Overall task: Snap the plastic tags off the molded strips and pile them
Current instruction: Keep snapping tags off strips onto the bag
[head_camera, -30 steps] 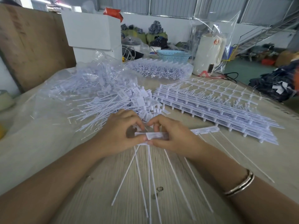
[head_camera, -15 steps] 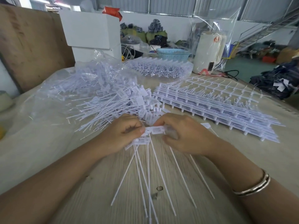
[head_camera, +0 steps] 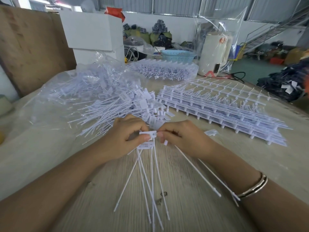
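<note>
Head view | left hand and right hand pinch tags | bare table nearer | pile just beyond

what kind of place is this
Most likely a small factory or warehouse workshop: stacked molded strips and a loose tag pile cover the worktable, with metal stairs behind.

Left hand and right hand side by side at centre, fingers curled, thumbs and forefingers pinching; both forearms reaching forward; banded right wrist.
</note>
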{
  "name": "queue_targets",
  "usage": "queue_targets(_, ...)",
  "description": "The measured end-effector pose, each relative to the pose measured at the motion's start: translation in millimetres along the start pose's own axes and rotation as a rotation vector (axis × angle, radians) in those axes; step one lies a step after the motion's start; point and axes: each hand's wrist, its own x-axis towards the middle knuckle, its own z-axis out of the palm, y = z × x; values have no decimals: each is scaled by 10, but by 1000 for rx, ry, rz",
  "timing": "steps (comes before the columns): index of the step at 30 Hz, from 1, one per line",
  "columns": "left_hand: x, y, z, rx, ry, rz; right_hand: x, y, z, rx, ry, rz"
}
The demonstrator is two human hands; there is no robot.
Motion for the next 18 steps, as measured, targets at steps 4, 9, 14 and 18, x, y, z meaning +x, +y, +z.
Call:
queue_targets(4,-10,47,-21,-152,-27,-14,21,45,-2,213,-3,65)
queue_targets(9,-71,27,-56,-131,-45,-48,-34,197,-78,280,27,116)
queue_targets(14,-41,-11,11,260,-6,-67,25,40,102,47,19,-22)
queue_targets(18,-20,-6,68,157,51,-67,37,-73,132,-23,100,-94)
